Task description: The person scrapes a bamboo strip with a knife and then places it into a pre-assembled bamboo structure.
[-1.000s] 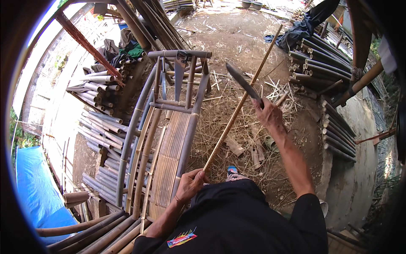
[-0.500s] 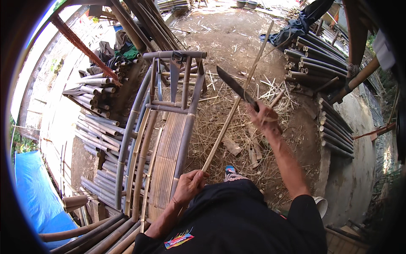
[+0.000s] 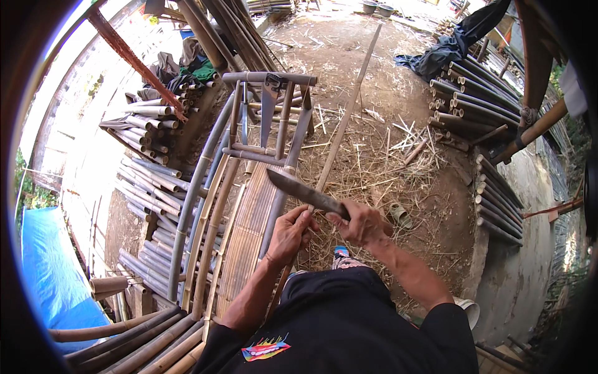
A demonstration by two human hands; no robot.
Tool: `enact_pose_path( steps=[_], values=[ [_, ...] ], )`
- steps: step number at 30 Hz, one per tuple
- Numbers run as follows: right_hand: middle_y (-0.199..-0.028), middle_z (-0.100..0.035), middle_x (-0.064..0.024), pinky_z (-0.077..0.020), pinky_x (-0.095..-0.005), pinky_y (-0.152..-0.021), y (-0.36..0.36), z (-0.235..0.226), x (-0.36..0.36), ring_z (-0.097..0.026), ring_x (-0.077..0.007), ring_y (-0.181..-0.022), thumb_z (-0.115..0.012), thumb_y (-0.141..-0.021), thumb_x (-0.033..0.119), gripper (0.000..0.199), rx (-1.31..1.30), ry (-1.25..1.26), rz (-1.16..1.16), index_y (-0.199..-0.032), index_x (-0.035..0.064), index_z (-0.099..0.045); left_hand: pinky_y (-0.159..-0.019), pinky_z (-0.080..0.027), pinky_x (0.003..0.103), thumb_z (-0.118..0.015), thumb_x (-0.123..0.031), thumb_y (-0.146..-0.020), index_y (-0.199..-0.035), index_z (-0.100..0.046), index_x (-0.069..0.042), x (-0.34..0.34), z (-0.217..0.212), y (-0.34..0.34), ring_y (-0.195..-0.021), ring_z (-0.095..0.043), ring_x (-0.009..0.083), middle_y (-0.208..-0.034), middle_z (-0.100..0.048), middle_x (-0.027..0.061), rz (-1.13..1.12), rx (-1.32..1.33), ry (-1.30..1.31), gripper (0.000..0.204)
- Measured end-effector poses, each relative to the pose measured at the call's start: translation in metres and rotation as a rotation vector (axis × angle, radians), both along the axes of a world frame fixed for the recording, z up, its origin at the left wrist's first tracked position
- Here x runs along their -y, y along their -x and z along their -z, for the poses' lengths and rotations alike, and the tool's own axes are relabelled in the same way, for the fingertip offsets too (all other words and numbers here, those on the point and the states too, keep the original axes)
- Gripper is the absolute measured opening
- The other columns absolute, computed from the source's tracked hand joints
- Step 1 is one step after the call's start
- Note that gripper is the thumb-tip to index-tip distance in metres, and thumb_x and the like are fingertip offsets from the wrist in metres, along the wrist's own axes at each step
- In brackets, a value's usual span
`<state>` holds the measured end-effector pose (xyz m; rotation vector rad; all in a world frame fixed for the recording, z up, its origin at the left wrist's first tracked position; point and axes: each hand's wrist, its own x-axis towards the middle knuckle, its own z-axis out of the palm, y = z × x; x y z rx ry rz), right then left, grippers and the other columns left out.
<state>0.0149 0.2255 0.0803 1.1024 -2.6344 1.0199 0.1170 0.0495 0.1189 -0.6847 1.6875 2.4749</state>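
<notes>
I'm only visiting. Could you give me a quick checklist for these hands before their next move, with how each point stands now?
1. Knife gripped in the right hand: ok.
2. Bamboo strip held by the left hand: ok.
3. Left hand well clear of the knife: not ok, they look close together.
4. Knife sharp: cannot tell.
5. Handsaw away from both hands: ok.

1 knife [image 3: 305, 192] in my R hand [image 3: 364, 224], 1 strip [image 3: 342, 124] in my L hand [image 3: 291, 235]; fwd of both, 1 blk-handled saw [image 3: 268, 109], 2 basins [image 3: 369, 7]; 1 blue tarp [image 3: 56, 274] far L.
</notes>
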Motion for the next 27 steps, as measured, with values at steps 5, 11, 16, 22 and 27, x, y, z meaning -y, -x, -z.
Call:
enact_pose_path(
  steps=[5,11,16,22,27],
  values=[
    [-0.057,-0.056,-0.0098,-0.0493,-0.0388,-0.042,0.015,0.009,0.004,-0.060,-0.0244,-0.047,-0.045,-0.090,0.066,0.059,-0.047,-0.041,0.002,-0.080,0.0082,-0.056,-0.042,-0.030,0.019,-0.049,-0.021,-0.101,-0.127,-0.056,-0.002,-0.005,-0.007,-0.003,-0.050,-0.040,0.0028,-0.072,-0.053,-0.0013,0.004,0.019,0.106,0.033],
    [-0.050,-0.040,0.0024,-0.0292,-0.0280,-0.028,0.129,0.001,-0.062,-0.033,-0.0068,-0.036,-0.031,-0.094,0.067,0.063,0.191,-0.071,0.358,-0.079,0.0106,-0.054,-0.049,-0.034,0.019,-0.050,-0.020,-0.101,-0.122,-0.057,0.003,-0.013,-0.005,-0.069,-0.057,-0.041,0.0037,-0.068,-0.048,-0.0035,0.127,0.067,0.147,0.032],
    [-0.049,-0.042,0.0023,-0.0321,-0.0300,-0.032,0.137,-0.003,-0.069,-0.035,-0.0085,-0.037,-0.029,-0.091,0.073,0.069,0.151,-0.025,0.352,-0.081,0.0089,-0.055,-0.051,-0.035,0.019,-0.051,-0.023,-0.101,-0.118,-0.058,0.003,-0.001,0.002,-0.070,-0.059,-0.043,0.0036,-0.070,-0.049,-0.0038,0.187,0.105,0.037,0.032],
    [-0.052,-0.045,0.0019,-0.0416,-0.0319,-0.035,0.025,-0.008,-0.012,-0.045,-0.0103,-0.040,-0.036,-0.090,0.071,0.064,0.085,-0.157,-0.022,-0.080,0.0098,-0.053,-0.050,-0.038,0.021,-0.055,-0.021,-0.097,-0.115,-0.064,-0.001,-0.001,0.022,-0.019,-0.057,-0.049,0.0046,-0.076,-0.059,0.0009,0.097,-0.015,0.454,0.028],
    [-0.057,-0.057,-0.0097,-0.0497,-0.0385,-0.046,0.014,-0.004,0.000,-0.059,-0.0249,-0.048,-0.041,-0.090,0.068,0.064,0.081,-0.192,0.035,-0.075,0.0072,-0.053,-0.061,-0.044,0.026,-0.058,-0.013,-0.093,-0.106,-0.066,0.002,-0.014,0.017,-0.013,-0.067,-0.055,0.0113,-0.077,-0.060,0.0066,0.005,-0.070,0.764,0.021]
  ],
)
